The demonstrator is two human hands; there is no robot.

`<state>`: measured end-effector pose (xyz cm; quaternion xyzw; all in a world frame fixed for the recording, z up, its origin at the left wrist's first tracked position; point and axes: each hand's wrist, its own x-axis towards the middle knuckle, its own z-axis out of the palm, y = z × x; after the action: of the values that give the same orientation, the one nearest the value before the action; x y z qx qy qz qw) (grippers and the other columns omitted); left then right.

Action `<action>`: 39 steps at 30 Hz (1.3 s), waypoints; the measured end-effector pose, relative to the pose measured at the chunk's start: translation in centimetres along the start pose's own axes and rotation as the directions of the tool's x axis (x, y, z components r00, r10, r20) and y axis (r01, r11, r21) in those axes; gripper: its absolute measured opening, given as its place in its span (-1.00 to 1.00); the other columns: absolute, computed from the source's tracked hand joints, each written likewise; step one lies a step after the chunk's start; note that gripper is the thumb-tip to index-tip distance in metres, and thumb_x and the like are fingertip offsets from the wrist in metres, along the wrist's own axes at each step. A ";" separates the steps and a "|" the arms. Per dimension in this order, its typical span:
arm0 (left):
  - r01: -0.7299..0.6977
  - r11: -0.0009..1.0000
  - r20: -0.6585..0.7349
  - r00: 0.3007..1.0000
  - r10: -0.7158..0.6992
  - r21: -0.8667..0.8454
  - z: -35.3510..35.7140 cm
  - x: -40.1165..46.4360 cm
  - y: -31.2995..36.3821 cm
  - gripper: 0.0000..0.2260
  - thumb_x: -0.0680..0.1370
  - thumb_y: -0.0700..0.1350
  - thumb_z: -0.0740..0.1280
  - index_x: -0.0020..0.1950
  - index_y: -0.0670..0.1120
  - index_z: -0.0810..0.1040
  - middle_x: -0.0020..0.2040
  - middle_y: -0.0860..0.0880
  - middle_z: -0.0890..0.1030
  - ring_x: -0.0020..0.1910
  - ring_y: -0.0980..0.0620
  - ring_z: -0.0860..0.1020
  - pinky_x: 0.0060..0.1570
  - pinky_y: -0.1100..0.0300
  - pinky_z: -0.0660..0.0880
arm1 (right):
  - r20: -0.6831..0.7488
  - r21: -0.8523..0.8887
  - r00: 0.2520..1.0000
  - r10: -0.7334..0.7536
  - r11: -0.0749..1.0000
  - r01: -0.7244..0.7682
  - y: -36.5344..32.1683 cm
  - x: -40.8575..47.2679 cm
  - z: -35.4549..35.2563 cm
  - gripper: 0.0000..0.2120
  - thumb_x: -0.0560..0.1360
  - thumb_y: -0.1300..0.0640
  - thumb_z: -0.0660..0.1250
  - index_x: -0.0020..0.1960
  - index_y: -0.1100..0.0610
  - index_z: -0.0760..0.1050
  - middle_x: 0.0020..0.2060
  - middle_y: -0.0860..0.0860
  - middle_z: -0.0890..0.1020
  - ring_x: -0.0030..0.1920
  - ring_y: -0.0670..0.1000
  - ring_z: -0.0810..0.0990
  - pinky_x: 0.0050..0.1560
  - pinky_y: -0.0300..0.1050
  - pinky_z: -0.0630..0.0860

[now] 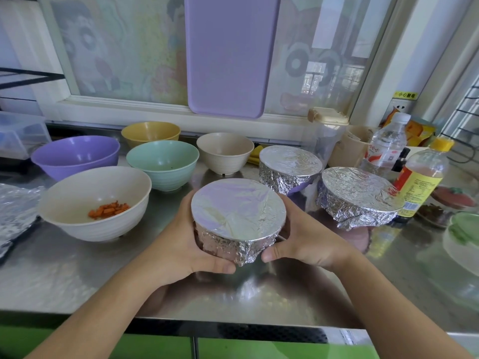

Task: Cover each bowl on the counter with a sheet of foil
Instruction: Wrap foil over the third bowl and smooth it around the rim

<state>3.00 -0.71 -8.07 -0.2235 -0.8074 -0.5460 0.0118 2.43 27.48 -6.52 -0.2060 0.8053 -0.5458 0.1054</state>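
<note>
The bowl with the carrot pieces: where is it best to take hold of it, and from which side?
Take the carrot bowl by its ribbed outer wall below the rim, one hand on each side. It stands upright and open, so a low two-sided hold likely keeps it level and leaves the rim free for foil.

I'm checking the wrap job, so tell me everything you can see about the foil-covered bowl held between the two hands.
The foil-covered bowl stands upright at the front of the steel counter. Silver foil is stretched fairly flat across its round top, faintly creased, and crumpled down around the sides, hiding the bowl's colour and contents. The left hand and right hand cup opposite sides, thumbs on the lower foil. It touches no other bowl.
</note>
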 end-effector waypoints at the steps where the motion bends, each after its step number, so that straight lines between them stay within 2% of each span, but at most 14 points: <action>1: 0.011 1.000 0.004 1.000 -0.011 -0.006 -0.1 -0.4 0.1 0.24 0.03 0.07 0.80 0.46 0.44 0.06 0.38 0.53 0.36 0.43 0.44 0.35 0.33 0.43 0.37 | -0.014 -0.008 1.000 0.004 1.000 -0.005 0.1 0.0 0.1 0.07 0.27 0.56 0.59 0.60 0.00 0.22 0.44 -0.06 0.55 0.48 -0.07 0.49 0.47 -0.06 0.44; 3: 0.031 1.000 0.018 0.999 -0.031 -0.001 -0.3 -0.8 0.1 0.28 0.02 0.11 0.81 0.43 0.52 -0.01 0.39 0.57 0.31 0.45 0.47 0.31 0.35 0.47 0.31 | -0.037 -0.040 0.999 -0.002 0.999 0.001 0.3 0.1 0.3 0.11 0.24 0.45 0.66 0.60 -0.05 0.20 0.44 -0.09 0.54 0.48 -0.07 0.47 0.50 -0.01 0.42; 6: 0.053 0.998 0.036 0.998 -0.054 0.023 -0.5 -1.0 0.2 0.37 0.00 0.18 0.80 0.51 0.51 -0.10 0.46 0.56 0.25 0.51 0.44 0.26 0.49 0.25 0.27 | -0.037 -0.051 0.999 -0.008 0.999 0.007 0.2 0.0 0.5 0.14 0.23 0.37 0.69 0.61 -0.09 0.17 0.46 -0.10 0.51 0.51 -0.06 0.44 0.57 0.10 0.34; 9: 0.100 0.995 0.046 0.994 -0.098 -0.030 -0.8 -1.2 0.5 0.47 -0.03 0.24 0.79 0.60 0.43 -0.16 0.50 0.57 0.19 0.55 0.41 0.21 0.59 0.10 0.23 | 0.018 -0.002 1.000 -0.003 1.000 0.003 -0.3 -0.7 0.2 0.27 0.24 0.46 0.67 0.66 -0.12 0.01 0.52 -0.22 0.41 0.55 -0.23 0.32 0.55 -0.25 0.28; 11: 0.126 0.989 0.003 0.992 -0.126 -0.073 -0.9 -1.1 1.0 0.54 -0.08 0.35 0.75 0.63 0.38 -0.22 0.53 0.53 0.15 0.57 0.38 0.18 0.60 0.06 0.19 | 0.015 0.007 1.000 -0.012 1.000 0.012 -1.0 -0.9 0.0 0.41 0.18 0.24 0.76 0.69 -0.13 -0.14 0.55 -0.37 0.28 0.56 -0.36 0.20 0.57 -0.33 0.17; 14: 0.108 0.988 -0.090 0.989 -0.118 -0.108 0.2 -0.8 2.0 0.60 -0.11 0.44 0.69 0.66 0.27 -0.29 0.52 0.52 0.17 0.49 0.49 0.22 0.43 0.34 0.24 | -0.014 0.076 1.000 -0.001 0.997 0.003 -1.8 -0.8 0.2 0.55 0.04 -0.14 0.80 0.71 -0.10 -0.19 0.58 -0.36 0.22 0.58 -0.33 0.19 0.56 -0.29 0.19; 17: 0.081 0.987 -0.168 0.980 -0.104 -0.135 1.7 -0.6 1.9 0.56 0.00 0.25 0.76 0.68 0.20 -0.30 0.49 0.40 0.27 0.40 0.59 0.24 0.17 0.64 0.29 | -0.082 0.072 0.996 -0.015 0.997 0.021 -2.3 -0.6 1.1 0.44 0.10 0.03 0.78 0.69 -0.15 -0.12 0.45 -0.41 0.39 0.48 -0.38 0.33 0.45 -0.38 0.32; 20: 0.055 0.992 -0.228 0.970 -0.081 -0.116 2.3 -0.5 1.6 0.54 0.01 0.18 0.75 0.68 0.18 -0.27 0.36 0.52 0.25 0.27 0.70 0.24 0.07 0.70 0.28 | -0.130 0.028 0.987 -0.090 0.995 0.095 -2.4 -0.6 1.7 0.21 0.22 0.38 0.72 0.50 -0.31 0.05 0.25 -0.52 0.53 0.37 -0.41 0.45 0.27 -0.45 0.43; 22: 0.049 0.992 -0.238 0.968 -0.075 -0.112 2.4 -0.7 1.7 0.51 0.02 0.13 0.77 0.69 0.14 -0.22 0.31 0.55 0.25 0.22 0.72 0.28 0.06 0.70 0.29 | -0.141 0.012 0.984 -0.110 0.994 0.113 -2.6 -0.7 2.0 0.10 0.26 0.47 0.64 0.39 -0.33 0.12 0.21 -0.52 0.56 0.33 -0.41 0.49 0.22 -0.47 0.44; 24: 0.035 0.994 -0.210 0.976 -0.056 -0.104 2.4 -0.5 1.4 0.37 0.06 0.04 0.80 0.67 0.10 0.00 0.32 0.49 0.41 0.28 0.59 0.38 0.20 0.56 0.41 | -0.137 -0.009 0.983 -0.126 0.992 0.126 -2.2 -0.7 2.1 0.08 0.23 0.42 0.69 0.47 -0.23 0.20 0.33 -0.33 0.58 0.42 -0.24 0.50 0.33 -0.28 0.48; 26: 0.028 0.998 -0.162 0.986 -0.037 -0.057 2.4 0.0 0.8 0.19 0.10 0.01 0.82 0.60 0.02 0.25 0.41 0.27 0.54 0.41 0.24 0.50 0.37 0.12 0.54 | -0.162 -0.031 0.980 -0.116 0.993 0.112 -1.7 -0.6 2.0 0.10 0.22 0.33 0.71 0.58 -0.06 0.21 0.43 -0.11 0.55 0.49 -0.07 0.48 0.47 0.00 0.46; 28: 0.022 1.000 -0.150 0.988 -0.024 -0.011 2.2 0.5 0.4 0.14 0.12 0.03 0.83 0.59 -0.06 0.32 0.46 0.06 0.55 0.45 0.01 0.52 0.39 -0.12 0.52 | -0.174 -0.036 0.979 -0.108 0.994 0.103 -1.8 -0.5 2.0 0.12 0.22 0.32 0.72 0.60 0.01 0.19 0.46 -0.05 0.53 0.50 -0.02 0.47 0.52 0.14 0.41; 32: -0.022 0.999 -0.124 0.992 0.026 0.037 2.1 0.8 0.4 0.14 0.17 0.02 0.82 0.60 -0.15 0.29 0.48 -0.03 0.54 0.47 -0.11 0.51 0.40 -0.16 0.49 | -0.177 -0.056 0.979 -0.101 0.994 0.092 -1.8 -0.4 1.9 0.06 0.25 0.34 0.73 0.59 0.09 0.24 0.44 0.01 0.55 0.49 0.03 0.50 0.51 0.20 0.41; 39: -0.026 0.997 -0.114 0.993 0.033 0.066 1.6 0.8 0.4 0.13 0.17 0.03 0.81 0.61 -0.12 0.30 0.49 -0.02 0.53 0.48 -0.11 0.50 0.41 -0.15 0.48 | -0.181 -0.062 0.975 -0.130 0.991 0.120 -2.3 -0.4 2.0 0.04 0.26 0.34 0.71 0.59 0.05 0.25 0.44 -0.05 0.55 0.48 -0.03 0.50 0.47 0.05 0.47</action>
<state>2.77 1.12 -8.20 -0.2029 -0.8191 -0.5314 0.0737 4.07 25.32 -5.19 -0.2073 0.8105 -0.5477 -0.0096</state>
